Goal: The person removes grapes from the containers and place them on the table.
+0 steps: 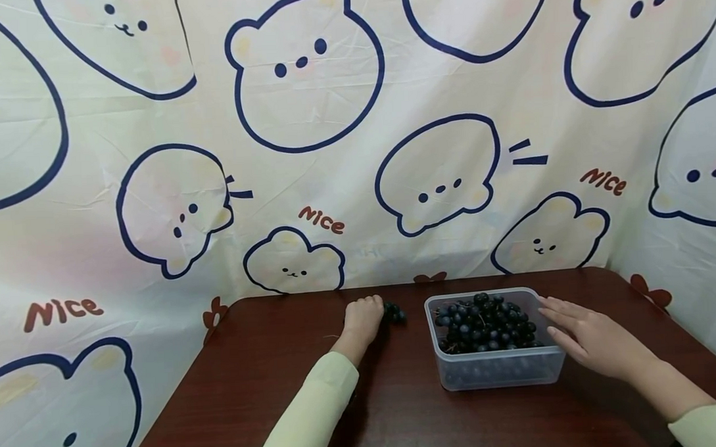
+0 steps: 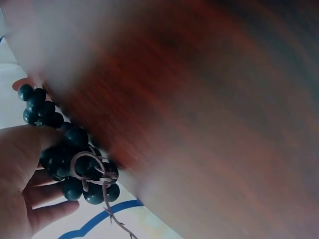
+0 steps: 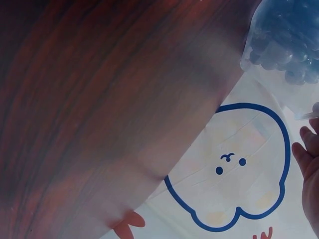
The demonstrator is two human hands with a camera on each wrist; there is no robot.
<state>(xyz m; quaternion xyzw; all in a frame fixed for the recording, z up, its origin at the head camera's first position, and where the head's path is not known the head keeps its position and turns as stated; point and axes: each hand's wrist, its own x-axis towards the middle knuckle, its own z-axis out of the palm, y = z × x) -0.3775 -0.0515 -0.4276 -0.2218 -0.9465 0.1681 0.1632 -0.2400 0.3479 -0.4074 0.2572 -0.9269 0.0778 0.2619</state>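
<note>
The left hand [image 1: 364, 317] curls its fingers and thumb round a bunch of dark grapes [image 2: 82, 167], its stem exposed, near the table's far edge. The right hand [image 1: 601, 343], well apart from the left, lies with fingers extended against the right side of a translucent container [image 1: 496, 374] filled with loose-lying grape clusters [image 1: 486, 322]. Beneath: brown tabletop [image 1: 412, 422]. Behind: printed cloth [image 1: 356, 177].

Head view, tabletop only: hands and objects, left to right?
Left hand → visible part of the small bunch of dark grapes → clear plastic container → right hand.
</note>
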